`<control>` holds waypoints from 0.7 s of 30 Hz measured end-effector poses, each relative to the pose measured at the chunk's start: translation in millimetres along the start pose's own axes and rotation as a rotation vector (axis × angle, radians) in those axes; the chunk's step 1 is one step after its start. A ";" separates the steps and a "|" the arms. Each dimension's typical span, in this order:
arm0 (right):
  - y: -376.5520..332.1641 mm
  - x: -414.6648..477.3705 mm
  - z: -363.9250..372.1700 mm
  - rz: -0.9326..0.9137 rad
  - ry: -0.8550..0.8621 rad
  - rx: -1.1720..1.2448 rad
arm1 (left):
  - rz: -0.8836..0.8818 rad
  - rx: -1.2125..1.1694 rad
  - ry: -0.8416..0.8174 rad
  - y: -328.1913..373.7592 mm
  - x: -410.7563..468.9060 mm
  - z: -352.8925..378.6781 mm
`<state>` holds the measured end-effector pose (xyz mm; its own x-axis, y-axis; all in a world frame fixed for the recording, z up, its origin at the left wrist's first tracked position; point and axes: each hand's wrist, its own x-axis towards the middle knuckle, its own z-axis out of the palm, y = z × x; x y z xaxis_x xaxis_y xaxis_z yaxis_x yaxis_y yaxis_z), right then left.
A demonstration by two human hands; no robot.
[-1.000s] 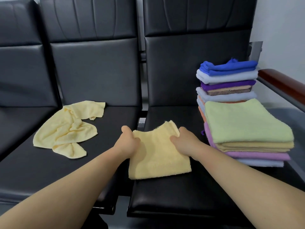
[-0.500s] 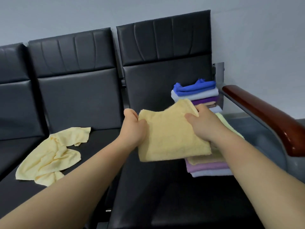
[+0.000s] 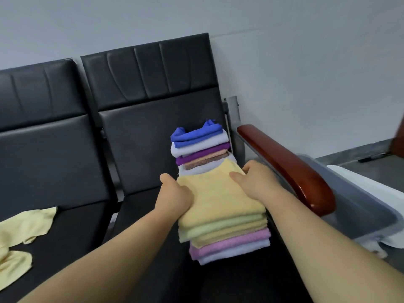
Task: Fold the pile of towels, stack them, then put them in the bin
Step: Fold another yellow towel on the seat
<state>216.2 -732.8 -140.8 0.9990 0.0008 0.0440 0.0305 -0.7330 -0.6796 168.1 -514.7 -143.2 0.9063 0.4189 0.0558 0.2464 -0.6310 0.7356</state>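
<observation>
armrest (image 3: 284, 169) between stack (image 3: 229, 235), bin (image 3: 358, 206) | loose towel (image 3: 19, 228) far left

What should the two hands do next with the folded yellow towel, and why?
Probably let go and draw back. The folded yellow towel already seems to lie flat on the near stack, with the left hand and right hand gripping its side edges. One unfolded towel waits on the left seat.

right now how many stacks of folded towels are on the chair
2. The near stack, yellow towel on top, lies on the seat; the far stack, blue towel on top, stands right behind it. Its base is hidden.
</observation>
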 end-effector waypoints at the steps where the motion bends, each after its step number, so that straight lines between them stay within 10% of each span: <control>1: 0.0 -0.7 -0.4 -0.013 0.019 0.000 | -0.005 -0.007 -0.002 -2.6 1.7 -1.1; 11: -60.7 -65.1 20.3 -0.469 0.068 -0.362 | 0.013 0.014 -0.010 -40.2 -7.1 -58.4; 21: -181.3 -131.4 211.0 -0.771 -0.392 -0.331 | -0.284 0.479 0.064 -241.4 -29.2 -215.7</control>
<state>86.1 -456.4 -177.8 0.6470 0.7551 0.1053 0.7412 -0.5906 -0.3189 8.1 -233.8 -176.8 0.7628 0.6449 -0.0481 0.6196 -0.7076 0.3397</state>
